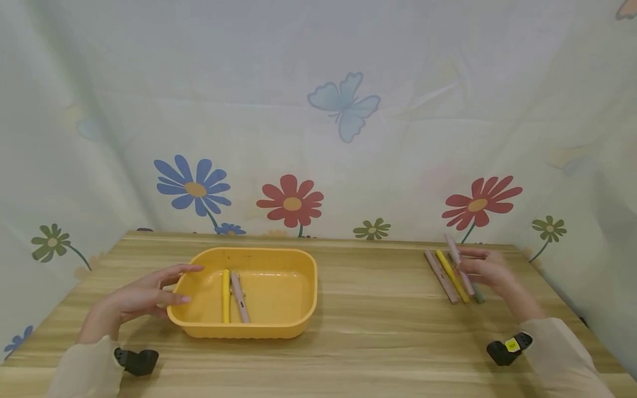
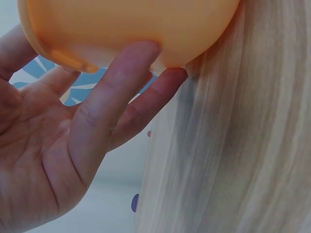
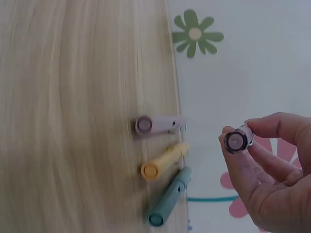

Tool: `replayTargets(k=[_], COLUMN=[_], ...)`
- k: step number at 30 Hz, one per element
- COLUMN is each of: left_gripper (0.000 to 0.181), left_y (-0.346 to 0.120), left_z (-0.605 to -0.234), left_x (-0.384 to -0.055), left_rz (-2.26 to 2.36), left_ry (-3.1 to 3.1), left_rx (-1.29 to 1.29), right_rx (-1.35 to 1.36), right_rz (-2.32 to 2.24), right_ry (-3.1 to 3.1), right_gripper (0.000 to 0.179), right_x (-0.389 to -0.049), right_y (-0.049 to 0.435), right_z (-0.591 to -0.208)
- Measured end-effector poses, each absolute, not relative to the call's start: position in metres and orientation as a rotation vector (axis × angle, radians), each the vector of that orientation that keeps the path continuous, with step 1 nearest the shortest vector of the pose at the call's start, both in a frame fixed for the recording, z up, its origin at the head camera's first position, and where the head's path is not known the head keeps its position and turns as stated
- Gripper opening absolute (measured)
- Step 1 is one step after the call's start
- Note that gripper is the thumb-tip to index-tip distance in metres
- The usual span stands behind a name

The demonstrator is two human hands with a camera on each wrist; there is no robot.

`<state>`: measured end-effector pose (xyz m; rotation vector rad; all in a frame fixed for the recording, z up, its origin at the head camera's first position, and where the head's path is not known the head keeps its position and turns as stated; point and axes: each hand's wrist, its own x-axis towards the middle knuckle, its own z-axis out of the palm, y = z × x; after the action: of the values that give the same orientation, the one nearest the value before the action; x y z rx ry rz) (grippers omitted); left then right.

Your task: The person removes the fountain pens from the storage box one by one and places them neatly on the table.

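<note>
My right hand pinches a capped lilac pen between thumb and fingertips, raised over the row of pens. In the right wrist view that pen shows end-on. On the table beside it lie another lilac pen, a yellow pen and a green pen, the last mostly hidden in the head view. My left hand grips the left side of a yellow plastic basket, some digits over the rim and other fingers against the outer wall. Inside are a yellow pen and a lilac pen.
The wooden table ends at a light curtain printed with flowers and a butterfly. Bare tabletop lies between the basket and the pens. Black wrist cameras sit on both wrists.
</note>
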<state>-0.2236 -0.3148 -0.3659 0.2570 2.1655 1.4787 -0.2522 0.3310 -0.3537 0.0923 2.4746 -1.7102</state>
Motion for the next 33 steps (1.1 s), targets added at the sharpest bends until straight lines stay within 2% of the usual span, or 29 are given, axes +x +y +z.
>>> replayTargets(k=[13, 33], left_gripper=[0.070, 0.071], left_y=[-0.315, -0.313], left_z=[-0.366, -0.367], left_x=[-0.223, -0.223], left_rz=[1.484, 1.481], left_ry=[2.163, 2.175], left_rx=[0.244, 0.217], right_rx=[0.147, 0.265], right_rz=[-1.688, -1.297], right_ry=[2.489, 2.695], right_gripper=[0.062, 0.055], right_x=[-0.256, -0.261], right_y=[0.367, 0.383], right_z=[-0.363, -0.372])
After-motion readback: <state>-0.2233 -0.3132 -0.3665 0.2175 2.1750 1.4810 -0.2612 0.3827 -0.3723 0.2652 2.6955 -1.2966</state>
